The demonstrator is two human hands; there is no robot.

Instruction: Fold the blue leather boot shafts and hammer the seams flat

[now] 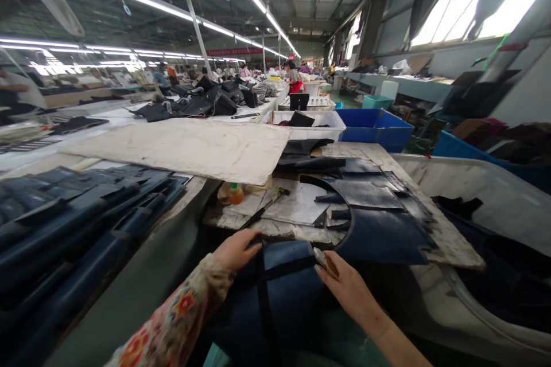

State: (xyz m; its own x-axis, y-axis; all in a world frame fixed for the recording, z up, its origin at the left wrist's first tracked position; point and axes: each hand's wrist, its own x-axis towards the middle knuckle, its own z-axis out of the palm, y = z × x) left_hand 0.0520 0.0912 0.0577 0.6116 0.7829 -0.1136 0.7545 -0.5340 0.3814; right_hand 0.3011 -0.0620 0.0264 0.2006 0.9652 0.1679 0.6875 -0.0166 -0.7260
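A dark blue leather piece with black strips crossing it lies low in front of me, at the near side of the bench. My left hand, in a floral sleeve, is closed on its upper left edge; the fingertips are partly hidden. In my right hand is a small tool with a tan handle and a pale metal end, gripped against the piece's upper right corner. Its exact kind does not show. Just beyond, a hammer rests on the worn board near an orange bottle.
Flat dark blue leather pieces overlap on the board's right. More leather pieces lie in rows at left, by a cream sheet. White and blue bins stand ahead, a large white bin at right. Other people work farther off.
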